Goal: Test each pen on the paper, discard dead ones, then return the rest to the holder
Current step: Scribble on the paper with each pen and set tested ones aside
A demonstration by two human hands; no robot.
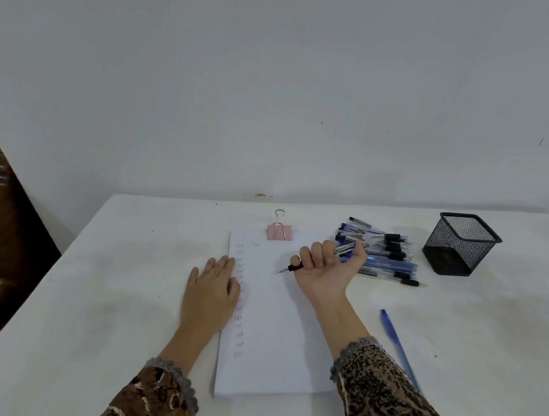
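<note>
Head-worn camera looks forward and down, close over the table (107, 292).

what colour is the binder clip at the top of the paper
Pale pink, with silver wire handles: the binder clip, seen in the head view.

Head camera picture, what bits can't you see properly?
All in the head view:
1. The held pen: its middle is hidden inside the curled fingers of the right hand.
2. The writing on the paper: too small and faint to read, and the left hand covers some.
3. The blue pen: its near end runs behind the right sleeve.
4. The pile of pens: they overlap, so no sure count.
</note>
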